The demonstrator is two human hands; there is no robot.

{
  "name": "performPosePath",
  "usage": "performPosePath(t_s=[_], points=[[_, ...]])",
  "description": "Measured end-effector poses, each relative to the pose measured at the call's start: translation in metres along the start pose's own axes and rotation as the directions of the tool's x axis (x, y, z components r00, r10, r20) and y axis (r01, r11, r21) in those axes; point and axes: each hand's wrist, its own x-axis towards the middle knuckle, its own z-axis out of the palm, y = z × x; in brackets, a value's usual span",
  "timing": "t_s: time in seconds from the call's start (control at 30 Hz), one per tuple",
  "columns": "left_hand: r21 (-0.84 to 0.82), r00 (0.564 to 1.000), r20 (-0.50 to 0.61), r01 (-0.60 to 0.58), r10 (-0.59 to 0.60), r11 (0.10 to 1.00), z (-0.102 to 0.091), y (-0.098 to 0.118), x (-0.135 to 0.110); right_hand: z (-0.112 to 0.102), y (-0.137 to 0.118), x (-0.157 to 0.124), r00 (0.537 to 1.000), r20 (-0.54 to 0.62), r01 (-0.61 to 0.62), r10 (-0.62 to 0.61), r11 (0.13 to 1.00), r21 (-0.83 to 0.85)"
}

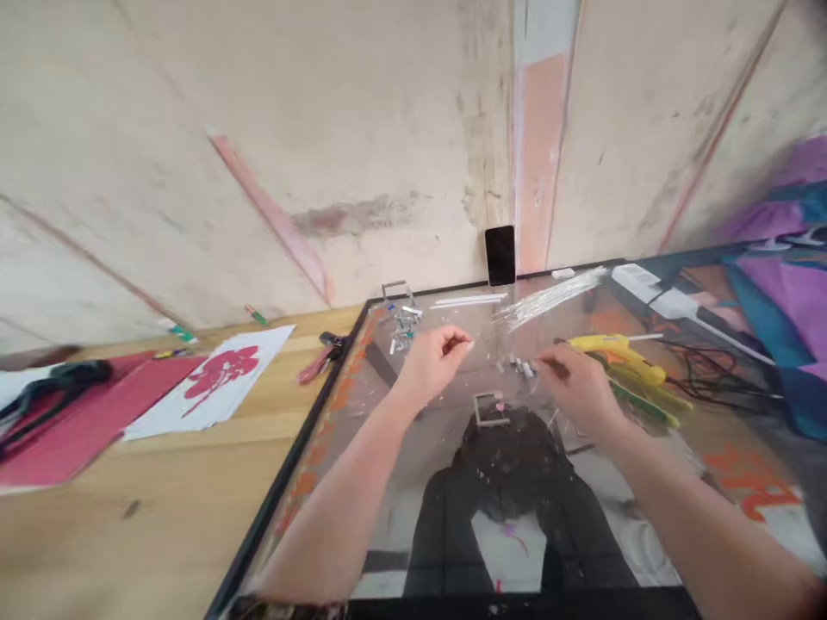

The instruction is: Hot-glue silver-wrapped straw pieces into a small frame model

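- The left hand (pixel 432 362) is pinched closed, thumb to forefinger, on a tiny white piece (pixel 470 344) too blurred to identify.
- The right hand (pixel 577 387) has bent fingers; I cannot tell whether they grip anything.
- At the right hand's 10 o'clock, just beside the fingertips, lie small silvery bits (pixel 522 368).
- At the left hand's 4 o'clock, a small square frame (pixel 492 422) lies flat, a pink bit (pixel 500 406) at its right side.
- At the right hand's 2 o'clock is a yellow glue gun (pixel 624 355).
- At the left hand's 11 o'clock sits a loose pile of metallic and blue pieces (pixel 406 320).
- At the right hand's 11 o'clock lies a bundle of clear sticks (pixel 552 295).
- All these loose things rest on a black-edged glassy tabletop (pixel 419 469).
- At the left hand's 1 o'clock, a phone (pixel 500 256) leans against the wall (pixel 401 129).
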Motion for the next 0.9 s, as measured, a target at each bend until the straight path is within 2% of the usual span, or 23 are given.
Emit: performPosePath(t_s=[0.13,0.3,0.43,0.6,0.8,0.9], points=[[-0.05,1.0,-0.009,0.006,-0.007,0.999,0.004,-0.01,-0.002,-0.002,0.001,0.002,1.0,0.005,-0.02,0.02,1.0,0.003],[-0.098,0.996,0.035,0.082,-0.079,0.992,0.009,-0.018,-0.002,-0.005,0.005,0.004,0.999,-0.013,-0.036,0.036,0.999,0.001],[-0.11,0.994,-0.03,0.103,-0.107,0.989,0.006,-0.023,0.0,-0.007,0.009,0.006,0.999,-0.009,-0.039,0.039,0.999,-0.027],[-0.087,0.993,-0.082,0.082,-0.089,0.993,-0.001,-0.033,0.004,-0.009,0.02,0.009,0.998,0.031,-0.055,0.058,0.995,-0.088],[-0.076,0.987,-0.008,0.162,-0.163,0.984,0.0,-0.039,0.004,-0.013,0.032,0.012,0.976,0.211,-0.011,0.046,0.986,-0.166],[-0.034,0.989,-0.015,0.148,-0.149,0.988,0.002,-0.039,0.003,-0.012,0.03,0.01,0.949,0.315,0.044,0.025,0.977,-0.21]])
